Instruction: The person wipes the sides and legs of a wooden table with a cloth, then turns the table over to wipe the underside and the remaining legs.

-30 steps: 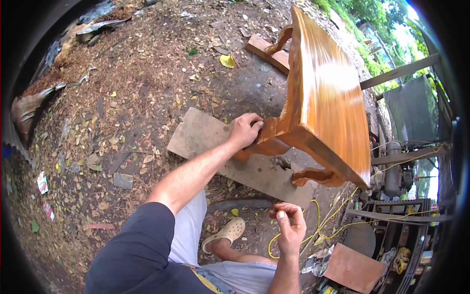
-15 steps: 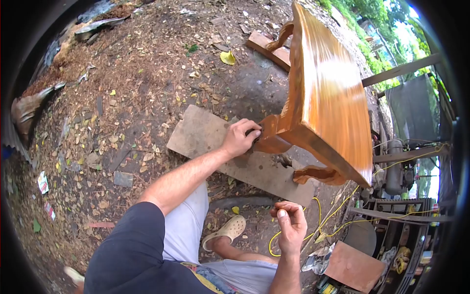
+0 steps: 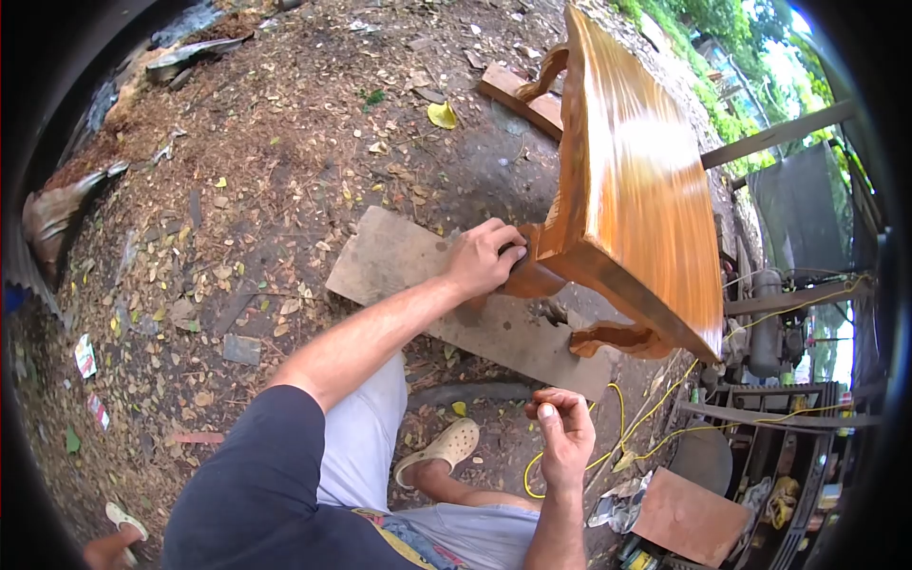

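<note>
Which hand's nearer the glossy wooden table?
Left. The left hand is at one of the legs of the table, a dark item under its fingers. The right hand is apart from the table, in front of the person, its fingers curled.

Daylight falls on leaf-strewn ground. Green foliage grows above the hanging dark sheet; a grey tank and cluttered rack stand below the sheet.
</note>
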`<state>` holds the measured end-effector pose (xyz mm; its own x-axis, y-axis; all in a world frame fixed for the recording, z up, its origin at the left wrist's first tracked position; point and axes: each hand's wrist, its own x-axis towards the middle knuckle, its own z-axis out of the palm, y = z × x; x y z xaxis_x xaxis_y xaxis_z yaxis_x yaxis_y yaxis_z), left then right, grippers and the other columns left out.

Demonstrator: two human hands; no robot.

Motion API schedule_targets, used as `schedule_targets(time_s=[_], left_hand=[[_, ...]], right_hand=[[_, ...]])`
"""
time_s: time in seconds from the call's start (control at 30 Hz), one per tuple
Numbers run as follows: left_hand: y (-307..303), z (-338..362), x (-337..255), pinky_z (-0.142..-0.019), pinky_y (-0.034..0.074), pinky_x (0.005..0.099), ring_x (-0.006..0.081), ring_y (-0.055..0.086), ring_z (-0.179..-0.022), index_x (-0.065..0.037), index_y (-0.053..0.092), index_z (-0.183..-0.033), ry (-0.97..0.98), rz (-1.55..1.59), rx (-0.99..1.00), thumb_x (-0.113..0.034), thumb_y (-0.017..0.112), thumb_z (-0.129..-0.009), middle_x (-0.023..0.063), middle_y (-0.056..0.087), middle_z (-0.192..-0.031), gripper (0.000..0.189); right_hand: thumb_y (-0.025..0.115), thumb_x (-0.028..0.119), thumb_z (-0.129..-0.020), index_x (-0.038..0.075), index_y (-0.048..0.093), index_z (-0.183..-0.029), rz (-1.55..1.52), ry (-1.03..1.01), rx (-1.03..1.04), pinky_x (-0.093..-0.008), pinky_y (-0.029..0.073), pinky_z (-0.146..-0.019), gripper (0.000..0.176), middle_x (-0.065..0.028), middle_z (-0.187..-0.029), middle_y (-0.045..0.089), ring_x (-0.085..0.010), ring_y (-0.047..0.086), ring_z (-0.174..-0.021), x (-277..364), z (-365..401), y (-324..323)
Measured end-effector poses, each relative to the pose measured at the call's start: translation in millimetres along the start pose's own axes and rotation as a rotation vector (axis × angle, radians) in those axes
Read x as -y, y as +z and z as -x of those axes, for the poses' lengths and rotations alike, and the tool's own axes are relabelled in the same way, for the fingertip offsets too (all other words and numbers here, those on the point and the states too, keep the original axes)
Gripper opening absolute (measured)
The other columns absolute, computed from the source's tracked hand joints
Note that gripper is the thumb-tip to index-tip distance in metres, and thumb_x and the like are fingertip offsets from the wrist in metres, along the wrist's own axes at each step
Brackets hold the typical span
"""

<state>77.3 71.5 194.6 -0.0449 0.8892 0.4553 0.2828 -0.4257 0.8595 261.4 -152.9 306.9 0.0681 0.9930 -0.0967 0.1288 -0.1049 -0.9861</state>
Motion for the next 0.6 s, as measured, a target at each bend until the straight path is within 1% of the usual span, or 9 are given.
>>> schedule_targets(time_s=[0.1, 0.2, 0.33, 0.53, 0.6], left_hand=[[3, -21, 9, -0.079, 0.056, 0.0448, 0.0350, 0.069, -0.090, -0.010, 0.073, -0.096, -0.038, -0.069, 0.027, -0.020, 0.070, -0.090, 0.0107, 0.068, -0.096, 0.011], [0, -7, 7, -0.079, 0.055, 0.0426, 0.0330, 0.069, -0.092, -0.008, 0.074, -0.098, 0.002, -0.034, 0.026, -0.020, 0.070, -0.091, 0.0107, 0.068, -0.098, 0.013], [-4, 7, 2, -0.079, 0.055, 0.0408, 0.0313, 0.070, -0.090, -0.008, 0.074, -0.098, 0.089, 0.003, 0.027, -0.016, 0.072, -0.090, 0.0098, 0.069, -0.097, 0.012], [-3, 4, 3, -0.079, 0.056, 0.0403, 0.0318, 0.070, -0.090, -0.007, 0.075, -0.099, 0.013, 0.049, 0.026, -0.017, 0.072, -0.090, 0.0103, 0.070, -0.098, 0.013], [-1, -9, 1, -0.079, 0.056, 0.0404, 0.0309, 0.071, -0.089, -0.008, 0.075, -0.100, 0.053, -0.011, 0.034, -0.019, 0.071, -0.091, 0.0101, 0.070, -0.098, 0.015]], right_hand=[[0.064, 0.006, -0.101, -0.002, 0.062, -0.105, 0.019, -0.004, 0.006, -0.0320, 0.055, -0.088, 0.009, -0.0098, -0.114, 0.064, -0.0157, 0.065, -0.096, 1, 1, 2], [0.064, 0.007, -0.100, -0.002, 0.062, -0.104, 0.014, -0.014, 0.005, -0.0319, 0.055, -0.088, 0.009, -0.0101, -0.114, 0.064, -0.0160, 0.066, -0.096, 2, 2, 0], [0.064, 0.006, -0.100, -0.002, 0.062, -0.104, 0.027, -0.015, 0.007, -0.0316, 0.055, -0.087, 0.010, -0.0106, -0.113, 0.064, -0.0164, 0.066, -0.096, -1, 3, 0], [0.064, 0.005, -0.100, -0.001, 0.061, -0.106, 0.007, -0.024, -0.014, -0.0316, 0.055, -0.087, 0.009, -0.0106, -0.114, 0.065, -0.0163, 0.066, -0.096, -3, 4, -6], [0.064, 0.005, -0.100, -0.001, 0.062, -0.106, 0.038, -0.045, -0.007, -0.0318, 0.055, -0.087, 0.009, -0.0107, -0.114, 0.065, -0.0161, 0.066, -0.096, -3, 6, -7]])
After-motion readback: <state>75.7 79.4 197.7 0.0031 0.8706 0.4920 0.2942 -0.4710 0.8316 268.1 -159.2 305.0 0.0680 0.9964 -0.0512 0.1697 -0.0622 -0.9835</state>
